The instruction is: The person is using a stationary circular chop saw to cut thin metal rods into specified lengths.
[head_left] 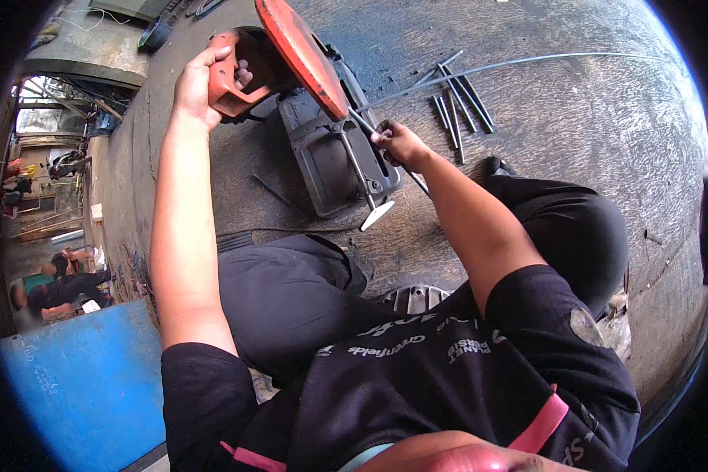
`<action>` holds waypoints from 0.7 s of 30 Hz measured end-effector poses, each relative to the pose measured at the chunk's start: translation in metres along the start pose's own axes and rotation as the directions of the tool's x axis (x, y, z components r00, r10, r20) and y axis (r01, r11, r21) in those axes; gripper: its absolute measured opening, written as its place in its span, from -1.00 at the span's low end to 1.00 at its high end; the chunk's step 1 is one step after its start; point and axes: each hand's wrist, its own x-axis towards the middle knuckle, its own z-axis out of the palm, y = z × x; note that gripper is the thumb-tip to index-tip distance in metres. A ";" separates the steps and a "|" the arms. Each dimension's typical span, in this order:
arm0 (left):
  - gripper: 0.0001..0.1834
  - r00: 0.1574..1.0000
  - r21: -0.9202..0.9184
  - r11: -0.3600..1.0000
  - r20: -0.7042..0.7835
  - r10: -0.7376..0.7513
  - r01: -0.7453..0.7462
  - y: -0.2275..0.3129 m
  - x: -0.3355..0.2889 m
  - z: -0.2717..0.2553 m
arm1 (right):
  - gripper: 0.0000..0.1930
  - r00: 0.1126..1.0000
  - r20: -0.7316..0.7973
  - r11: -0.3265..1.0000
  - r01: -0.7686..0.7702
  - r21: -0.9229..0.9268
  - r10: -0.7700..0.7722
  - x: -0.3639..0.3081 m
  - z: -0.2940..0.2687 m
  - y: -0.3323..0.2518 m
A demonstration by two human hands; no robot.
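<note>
A cut-off saw with an orange blade guard (307, 59) and a dark metal base (311, 149) stands on the floor in front of me. My left hand (204, 82) is wrapped round its orange handle (226, 82). My right hand (401, 147) grips a thin metal rod (418, 182), whose upper end reaches the lower edge of the guard. Beside it lies the saw's clamp screw (355, 164), with a pale crank handle (377, 215) at the near end. The guard hides the blade and the far end of the rod.
Several short metal rods (458, 106) lie on the floor at the right. A long thin rod (519, 60) stretches from the saw toward the far right. At lower left is a blue panel (86, 377); beyond it another person (67, 287) sits among clutter. My bent legs flank the near side.
</note>
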 end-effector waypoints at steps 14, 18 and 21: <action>-0.53 1.000 0.011 1.000 -0.001 -0.012 0.012 0.000 0.001 -0.002 | -0.79 0.994 0.019 0.993 -0.107 0.055 0.106 -0.001 -0.001 -0.001; -0.53 1.000 0.001 1.000 0.022 -0.002 0.002 -0.001 0.001 -0.003 | -0.78 0.996 -0.053 0.997 -0.069 -0.022 0.068 0.002 0.002 0.000; -0.53 1.000 0.003 1.000 0.024 -0.008 0.008 -0.001 0.002 -0.004 | -0.77 0.996 -0.087 0.999 -0.016 -0.039 0.013 0.004 0.005 -0.002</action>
